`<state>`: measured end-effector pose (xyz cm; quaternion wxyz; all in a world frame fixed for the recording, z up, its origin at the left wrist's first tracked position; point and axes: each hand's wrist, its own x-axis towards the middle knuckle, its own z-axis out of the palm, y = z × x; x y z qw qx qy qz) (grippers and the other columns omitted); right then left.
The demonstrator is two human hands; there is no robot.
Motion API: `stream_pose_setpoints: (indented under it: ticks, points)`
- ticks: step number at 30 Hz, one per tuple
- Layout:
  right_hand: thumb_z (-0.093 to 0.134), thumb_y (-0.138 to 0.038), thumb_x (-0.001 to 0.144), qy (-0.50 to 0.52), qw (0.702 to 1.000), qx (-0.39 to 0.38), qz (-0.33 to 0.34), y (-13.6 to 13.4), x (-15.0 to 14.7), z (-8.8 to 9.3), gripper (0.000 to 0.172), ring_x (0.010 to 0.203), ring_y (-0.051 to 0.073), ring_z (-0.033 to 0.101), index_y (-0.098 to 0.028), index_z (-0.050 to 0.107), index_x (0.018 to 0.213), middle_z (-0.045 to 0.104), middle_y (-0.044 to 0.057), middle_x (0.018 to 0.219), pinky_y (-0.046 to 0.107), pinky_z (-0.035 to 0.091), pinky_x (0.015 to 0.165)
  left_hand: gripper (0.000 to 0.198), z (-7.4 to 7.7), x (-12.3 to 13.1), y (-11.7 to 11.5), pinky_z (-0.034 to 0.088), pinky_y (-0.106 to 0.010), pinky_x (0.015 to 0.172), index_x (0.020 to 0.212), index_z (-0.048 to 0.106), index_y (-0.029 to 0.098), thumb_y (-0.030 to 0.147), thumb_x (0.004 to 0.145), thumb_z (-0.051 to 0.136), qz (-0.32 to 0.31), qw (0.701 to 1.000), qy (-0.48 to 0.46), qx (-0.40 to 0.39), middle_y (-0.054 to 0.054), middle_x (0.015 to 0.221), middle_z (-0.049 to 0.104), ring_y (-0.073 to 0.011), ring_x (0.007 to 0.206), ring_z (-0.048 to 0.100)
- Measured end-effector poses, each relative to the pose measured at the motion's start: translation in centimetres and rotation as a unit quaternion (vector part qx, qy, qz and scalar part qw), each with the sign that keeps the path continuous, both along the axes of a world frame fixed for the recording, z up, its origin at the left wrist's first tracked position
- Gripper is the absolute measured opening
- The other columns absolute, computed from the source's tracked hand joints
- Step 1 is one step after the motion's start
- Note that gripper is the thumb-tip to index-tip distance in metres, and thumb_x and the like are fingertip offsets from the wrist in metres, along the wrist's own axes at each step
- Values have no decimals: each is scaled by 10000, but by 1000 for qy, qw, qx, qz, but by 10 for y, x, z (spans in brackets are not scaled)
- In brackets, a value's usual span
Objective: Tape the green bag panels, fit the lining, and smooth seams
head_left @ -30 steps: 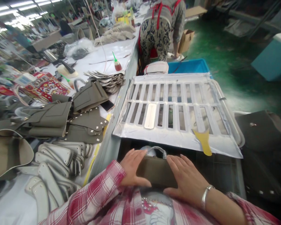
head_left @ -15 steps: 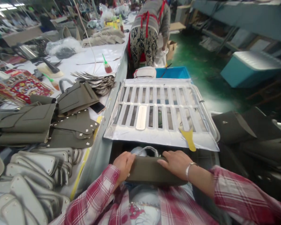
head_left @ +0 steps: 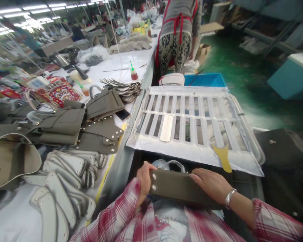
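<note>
Against my lap lies an olive-brown handbag (head_left: 175, 186), its smooth long side facing up and two small white patches near its left end. A plastic-wrapped handle (head_left: 176, 163) arches behind its far edge. My left hand (head_left: 144, 179) grips the bag's left end, thumb along the upper edge. Over the right part my right hand (head_left: 210, 185) is closed, its thumb on the surface and the fingers over the far edge. The lower fingers of both hands are partly hidden. Just beyond is a white slatted rack (head_left: 151, 145) bearing a pale oblong strip (head_left: 166, 128) and a yellow scraper (head_left: 223, 158).
On the table at left are stacked grey-white panels (head_left: 57, 195), olive bag parts (head_left: 98, 141), a phone (head_left: 123, 115) and a red-liquid bottle (head_left: 133, 74). A blue bin (head_left: 204, 80) and a bending co-worker (head_left: 178, 37) are beyond the rack. Dark olive pieces (head_left: 285, 158) lie at right.
The view has swung left, so everything sits farther right. My left hand has shifted on the bag's end, and the two white patches now show there. Both hands still hold the bag.
</note>
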<state>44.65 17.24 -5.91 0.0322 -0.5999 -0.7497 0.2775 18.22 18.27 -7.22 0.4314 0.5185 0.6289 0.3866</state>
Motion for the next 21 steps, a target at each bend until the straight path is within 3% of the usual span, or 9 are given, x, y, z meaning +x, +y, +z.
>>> stream_pose_setpoints:
  ticks: [3, 6, 9, 11, 13, 15, 21]
  points:
    - [223, -463, 941, 152, 986, -28, -58, -5, 10, -1, 475, 923, 214, 618, -197, 615, 981, 659, 76, 996, 351, 485, 821, 642, 9, -10, -5, 450, -387, 860, 778, 653, 177, 491, 941, 117, -45, 999, -15, -16, -58, 829, 663, -203, 825, 602]
    - [369, -478, 897, 266, 955, -66, -113, -27, 26, -4, 414, 976, 223, 607, -182, 575, 1101, 642, 89, 1078, 348, 492, 847, 471, 14, -25, -13, 439, -372, 906, 1066, 607, 176, 481, 920, 279, -147, 985, -73, -43, -63, 1063, 638, -219, 960, 583]
    - [464, -475, 852, 374, 905, -107, -172, -55, 35, -12, 478, 1023, 230, 582, -167, 497, 1216, 602, 100, 1147, 372, 480, 873, 464, 6, -43, -18, 393, -356, 986, 1261, 479, 195, 440, 867, 458, -236, 959, -134, -80, -66, 1284, 526, -251, 1155, 496]
    - [511, -478, 823, 434, 866, -126, -215, -67, 36, -18, 527, 1039, 232, 567, -167, 466, 1246, 588, 99, 1160, 377, 473, 881, 487, -4, -51, -18, 355, -329, 1021, 1298, 444, 220, 431, 861, 484, -256, 951, -144, -95, -46, 1346, 472, -251, 1217, 445]
    - [584, -476, 773, 452, 851, -131, -234, -71, 38, -21, 562, 1031, 236, 559, -171, 477, 1234, 592, 93, 1143, 369, 467, 879, 474, -12, -53, -19, 321, -295, 1037, 1301, 441, 241, 428, 867, 484, -253, 955, -126, -95, -24, 1356, 463, -237, 1234, 426]
    - [616, -482, 747, 443, 856, -124, -235, -71, 38, -21, 562, 1009, 241, 557, -168, 507, 1199, 603, 89, 1111, 364, 467, 869, 441, -14, -50, -23, 298, -271, 1041, 1286, 452, 247, 418, 880, 470, -234, 964, -95, -78, -10, 1339, 477, -218, 1234, 422]
    - [572, -552, 757, 409, 856, -119, -293, -73, 35, -25, 543, 988, 259, 574, -192, 539, 1162, 609, 95, 1121, 352, 492, 844, 310, 3, -24, -34, 381, -265, 922, 1142, 558, 206, 323, 906, 394, -134, 991, -23, 4, -25, 1159, 591, -194, 1066, 529]
